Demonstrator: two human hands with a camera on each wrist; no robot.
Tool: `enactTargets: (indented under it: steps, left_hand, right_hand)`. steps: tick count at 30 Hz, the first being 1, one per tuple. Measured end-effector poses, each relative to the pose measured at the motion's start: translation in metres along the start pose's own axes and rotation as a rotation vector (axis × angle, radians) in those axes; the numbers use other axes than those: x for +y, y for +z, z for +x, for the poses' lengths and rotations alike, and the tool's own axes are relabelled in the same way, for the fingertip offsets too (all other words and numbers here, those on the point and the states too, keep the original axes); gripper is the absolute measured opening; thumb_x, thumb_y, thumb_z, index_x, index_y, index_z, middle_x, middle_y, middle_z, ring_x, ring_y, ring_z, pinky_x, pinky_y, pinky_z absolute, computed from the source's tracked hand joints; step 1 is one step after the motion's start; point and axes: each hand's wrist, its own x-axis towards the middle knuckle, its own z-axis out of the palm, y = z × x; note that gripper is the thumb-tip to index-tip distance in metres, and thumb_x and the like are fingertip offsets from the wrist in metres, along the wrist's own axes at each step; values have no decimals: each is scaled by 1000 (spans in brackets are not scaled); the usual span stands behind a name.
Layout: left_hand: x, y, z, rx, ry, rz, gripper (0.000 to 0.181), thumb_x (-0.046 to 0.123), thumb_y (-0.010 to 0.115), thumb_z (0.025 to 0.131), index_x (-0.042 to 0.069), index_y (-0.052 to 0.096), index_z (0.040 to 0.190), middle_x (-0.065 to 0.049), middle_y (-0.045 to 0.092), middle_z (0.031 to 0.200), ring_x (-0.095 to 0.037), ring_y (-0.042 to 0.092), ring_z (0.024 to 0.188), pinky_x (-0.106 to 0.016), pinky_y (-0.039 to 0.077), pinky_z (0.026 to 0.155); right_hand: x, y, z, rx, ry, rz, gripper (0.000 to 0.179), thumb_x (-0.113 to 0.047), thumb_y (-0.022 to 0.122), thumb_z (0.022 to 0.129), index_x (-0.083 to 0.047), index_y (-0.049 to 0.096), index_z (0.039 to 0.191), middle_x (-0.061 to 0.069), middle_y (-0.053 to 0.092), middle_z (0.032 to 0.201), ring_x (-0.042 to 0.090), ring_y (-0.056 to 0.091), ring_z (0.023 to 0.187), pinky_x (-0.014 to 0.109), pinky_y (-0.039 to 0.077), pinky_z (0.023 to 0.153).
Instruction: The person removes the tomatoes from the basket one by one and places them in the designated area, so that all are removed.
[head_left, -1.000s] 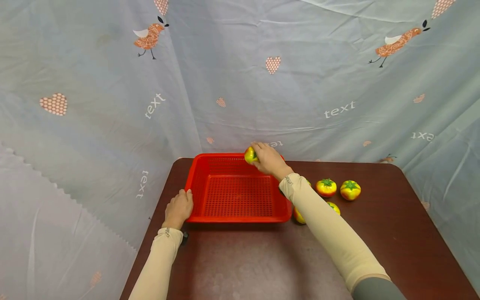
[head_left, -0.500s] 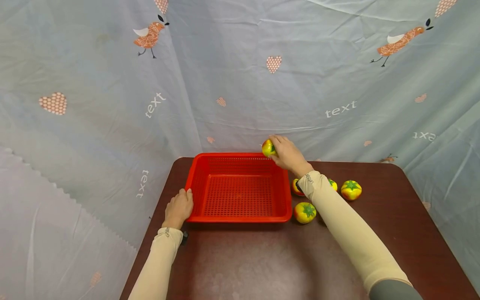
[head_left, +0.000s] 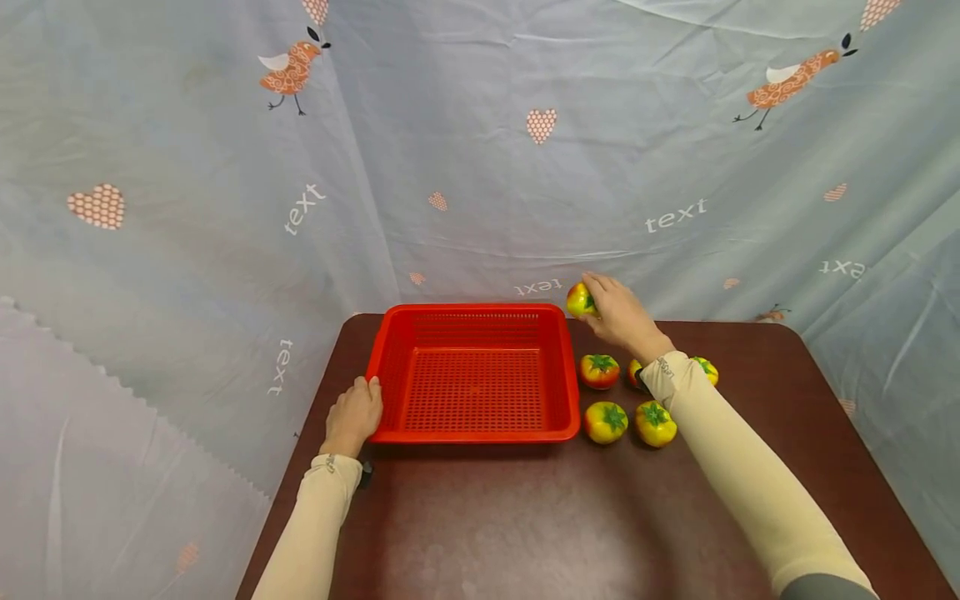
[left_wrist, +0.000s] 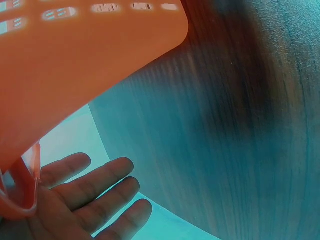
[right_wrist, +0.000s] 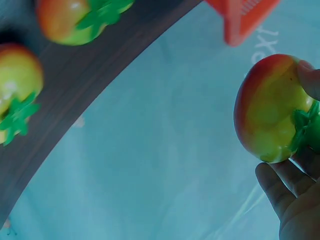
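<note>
My right hand (head_left: 621, 315) holds a glossy yellow-and-red tomato (head_left: 580, 301) with a green leafy top, raised above the table's back edge, right of the red basket (head_left: 472, 437). In the right wrist view, the thumb and fingers hold that tomato (right_wrist: 270, 112) from its leafy side. At the basket's left rim rests my left hand (head_left: 352, 417). Its fingers (left_wrist: 102, 182) extend straight and spread below the rim in the left wrist view, while the thumb is hidden there. The basket is perforated plastic, with nothing inside it.
Several similar tomatoes (head_left: 606, 422) lie on the dark wooden table (head_left: 480, 517) to the right of the basket, partly behind my right sleeve (head_left: 742, 467). A pale blue printed curtain (head_left: 480, 150) hangs behind the table and along its sides.
My right hand has carried the tomato rightward, from over the basket's back rim to beyond its right side. More tomatoes on the table are uncovered. The left hand stays at the rim.
</note>
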Motion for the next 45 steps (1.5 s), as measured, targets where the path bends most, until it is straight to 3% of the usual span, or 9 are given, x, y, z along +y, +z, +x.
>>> enactTargets:
  steps: [10,25,36,45]
  left_hand:
    - [0,-1,-1,4,8,5,53,37,16,101,-7,46,107,-28,58,99,-46,56,92,-57,41,77]
    - [1,-2,-1,10,7,3,53,36,17,101,-7,46,106,-28,58,98,-45,56,90,-56,41,75]
    - [1,-3,-1,-4,5,1,53,37,16,101,-7,45,107,-28,57,99,-47,55,92,-57,41,77]
    - [1,-2,-2,-13,6,-2,54,38,15,101,-7,45,108,-28,57,99,-46,55,92,-56,41,77]
  right_hand:
    - [25,-9,-27,-16,76,7,69,-19,70,83,4,35,138,23,40,139,41,38,125,51,31,104]
    - [56,-11,-76,32,100,-28,68,-14,71,81,9,37,135,28,42,135,43,40,123,53,32,101]
    - [67,-14,-125,16,177,-29,68,-14,70,81,9,36,136,30,40,135,47,38,120,59,32,96]
    - [84,4,-177,15,246,-35,68,-10,71,78,12,38,133,33,41,131,49,40,115,61,34,93]
